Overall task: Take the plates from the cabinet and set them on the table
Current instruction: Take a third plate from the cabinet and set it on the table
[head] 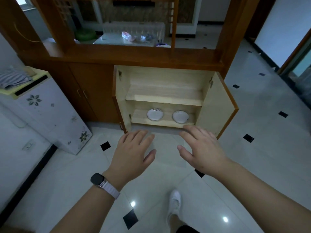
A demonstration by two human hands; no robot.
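Two white plates sit side by side on the bottom shelf of the open wooden cabinet (161, 93): the left plate (155, 114) and the right plate (180, 116). Both cabinet doors stand wide open. My left hand (134, 153), with a watch on its wrist, hovers in front of the cabinet with fingers spread, holding nothing. My right hand (203, 148) is beside it, also spread and empty, its fingertips near the front edge of the bottom shelf. A glass-topped table (107, 40) shows through the opening above the cabinet.
A small white fridge (50, 115) with flower prints stands at the left, folded cloth on top. The right cabinet door (217, 105) juts out over the tiled floor. Closed cabinet doors (87, 93) lie left of the open one. My white shoe (175, 204) is below.
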